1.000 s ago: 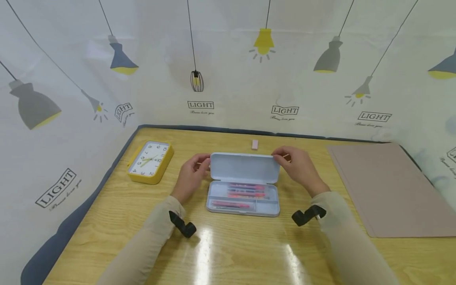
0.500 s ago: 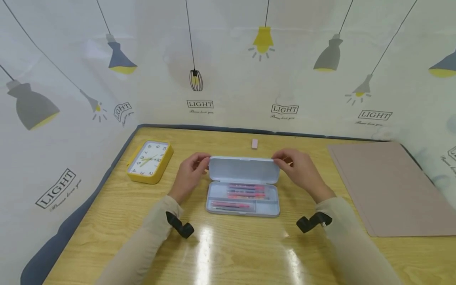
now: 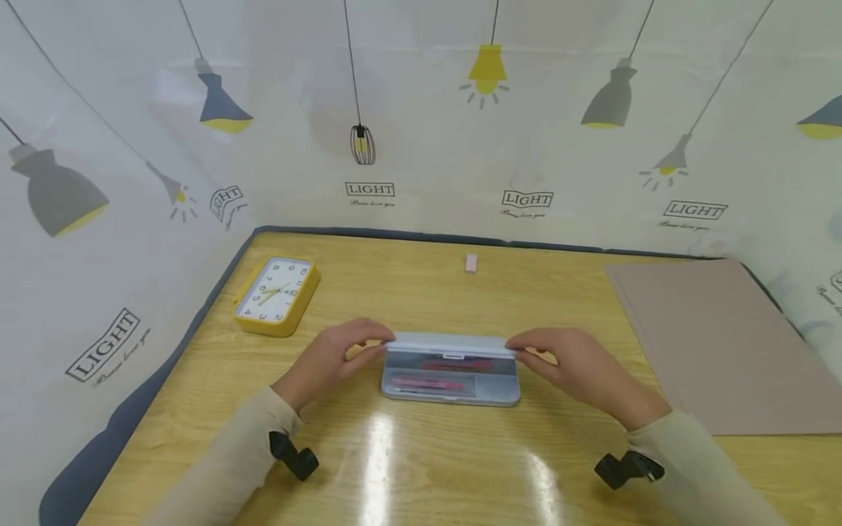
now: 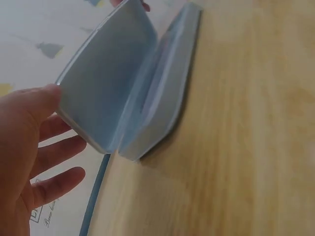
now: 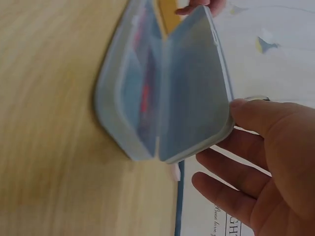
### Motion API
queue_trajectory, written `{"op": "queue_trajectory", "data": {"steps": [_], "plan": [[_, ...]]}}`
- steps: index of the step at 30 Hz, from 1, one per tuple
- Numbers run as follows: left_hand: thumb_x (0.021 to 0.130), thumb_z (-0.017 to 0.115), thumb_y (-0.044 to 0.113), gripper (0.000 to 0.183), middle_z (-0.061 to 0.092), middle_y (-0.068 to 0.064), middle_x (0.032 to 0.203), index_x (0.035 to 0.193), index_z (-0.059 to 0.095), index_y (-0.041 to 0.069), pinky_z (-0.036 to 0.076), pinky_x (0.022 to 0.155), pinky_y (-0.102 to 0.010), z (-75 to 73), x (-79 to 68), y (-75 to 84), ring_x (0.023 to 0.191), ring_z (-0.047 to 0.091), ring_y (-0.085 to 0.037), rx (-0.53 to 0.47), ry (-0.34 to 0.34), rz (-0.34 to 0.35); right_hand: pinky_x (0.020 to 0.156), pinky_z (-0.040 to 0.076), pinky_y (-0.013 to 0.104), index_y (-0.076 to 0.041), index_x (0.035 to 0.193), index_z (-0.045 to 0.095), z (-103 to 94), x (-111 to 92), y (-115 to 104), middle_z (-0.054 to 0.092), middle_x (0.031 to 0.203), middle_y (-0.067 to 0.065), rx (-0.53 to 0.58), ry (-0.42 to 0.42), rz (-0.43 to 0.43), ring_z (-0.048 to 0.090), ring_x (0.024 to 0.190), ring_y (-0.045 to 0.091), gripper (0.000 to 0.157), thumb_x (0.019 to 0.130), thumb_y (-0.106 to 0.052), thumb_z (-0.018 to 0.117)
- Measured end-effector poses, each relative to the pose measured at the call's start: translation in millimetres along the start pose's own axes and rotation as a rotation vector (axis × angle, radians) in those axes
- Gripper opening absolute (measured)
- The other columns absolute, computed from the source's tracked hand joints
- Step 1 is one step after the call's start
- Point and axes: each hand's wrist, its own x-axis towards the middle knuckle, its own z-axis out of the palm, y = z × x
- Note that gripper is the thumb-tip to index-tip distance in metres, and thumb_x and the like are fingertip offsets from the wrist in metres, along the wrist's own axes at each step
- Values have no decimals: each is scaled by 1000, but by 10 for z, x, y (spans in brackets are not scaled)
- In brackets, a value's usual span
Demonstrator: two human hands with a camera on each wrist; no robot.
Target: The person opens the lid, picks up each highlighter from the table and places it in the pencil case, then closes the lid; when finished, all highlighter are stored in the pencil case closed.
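Observation:
A pale blue pencil case (image 3: 496, 393) lies on the table, its lid (image 3: 454, 341) tilted partway down over the tray. Inside, several pink pens (image 3: 427, 383) in clear wrapping lie in the front and back compartments; the lid partly hides the back ones. My left hand (image 3: 335, 358) pinches the lid's left end between thumb and fingers. At the opposite end, the thumb and fingers of my right hand (image 3: 579, 365) grip the lid's right corner. Both wrist views show the lid (image 4: 108, 73) raised at an angle to the tray, with each thumb on its edge.
A yellow clock (image 3: 276, 296) lies face up at the left. Behind the case sits a small pink eraser-like block (image 3: 471, 264). A large pinkish-brown mat (image 3: 730, 351) covers the right side of the table. A printed curtain (image 3: 434, 109) stands along the back and sides.
The lid has swung forward and down from nearly upright, and both hands have come nearer with it. The clock, the pink block and the mat stay in place.

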Motion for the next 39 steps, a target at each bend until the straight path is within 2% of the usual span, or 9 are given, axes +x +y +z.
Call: {"op": "queue_trajectory", "data": {"steps": [4,6,8,10,14,18,22,32,39], "plan": [[92,69,18,30,67,3,127,122,69,19,55,91,-35,22,-85,54,112,65,-15,186,-35,164,92,56,42,-17,121,70,80,-102,-50,70,124,2,-83,-31,-75,67,113,22,27,94,-19,67],[89,73,16,34,66,0,128,122,69,18,56,88,-35,59,-116,60,111,65,-17,237,-33,233,94,55,42,-16,121,70,137,-139,-58,68,127,4,-121,-25,-127,65,117,23,29,93,-20,68],[87,74,15,36,66,-3,129,123,69,17,55,86,-34,95,-142,67,112,65,-17,258,-33,270,93,56,41,-15,121,70,197,-172,-54,67,129,5,-159,-6,-183,65,117,23,31,91,-20,70],[88,74,16,36,65,-3,131,124,69,17,55,87,-33,124,-164,77,117,63,-17,275,-44,276,92,56,40,-14,120,71,255,-199,-45,67,129,6,-184,22,-230,65,116,23,32,89,-19,73],[91,72,20,32,64,-1,133,122,69,20,53,90,-34,162,-200,91,123,60,-17,310,-76,243,92,56,40,-15,119,72,342,-241,-29,67,128,6,-208,48,-265,65,116,23,34,85,-15,76],[91,71,22,29,64,1,132,119,71,22,53,91,-34,192,-215,85,122,60,-15,341,-81,235,94,55,40,-16,118,73,382,-268,-17,66,129,5,-219,41,-253,64,119,23,34,84,-14,77],[89,74,21,29,65,0,130,117,72,21,54,91,-34,218,-216,65,121,61,-17,349,-53,257,95,55,41,-16,119,72,404,-266,-23,66,130,5,-235,33,-240,63,120,24,34,85,-14,77],[86,76,20,29,66,-3,130,115,74,22,54,94,-38,245,-251,24,121,62,-22,340,-25,267,90,57,43,-14,119,72,486,-240,-20,67,128,8,-255,70,-298,65,117,26,37,82,-10,77],[89,73,23,25,64,-1,131,114,73,22,52,98,-38,245,-250,40,121,61,-20,340,-75,218,92,56,42,-13,121,71,555,-295,-17,65,131,7,-249,90,-250,63,120,25,38,83,-14,78]]}}
